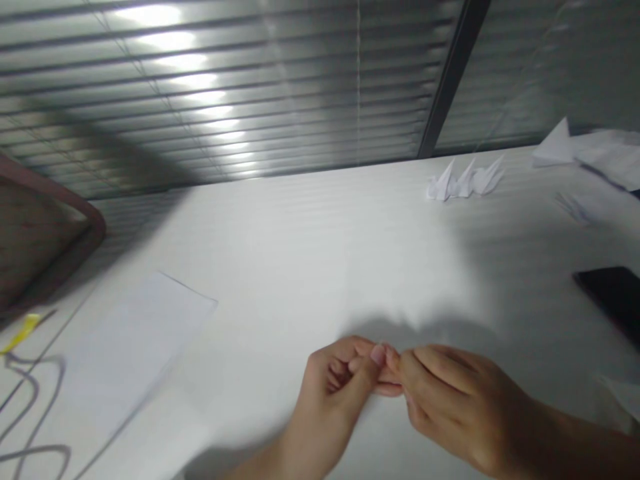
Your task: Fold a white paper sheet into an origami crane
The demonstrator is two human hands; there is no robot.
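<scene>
The left hand point(330, 400) and right hand point(450, 393) are pinching their fingers point(379, 355) together, any held item hidden; three folded paper cranes point(465, 181) are standing on the bench point(320, 267), a sheet point(140, 347) lying flat.

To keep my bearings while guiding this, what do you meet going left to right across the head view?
Brown object with a reddish rim → white paper sheet → left hand → right hand → dark flat device

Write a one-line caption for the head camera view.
Left hand and right hand meet fingertip to fingertip above a white table, folded paper cranes lying beyond.
</scene>
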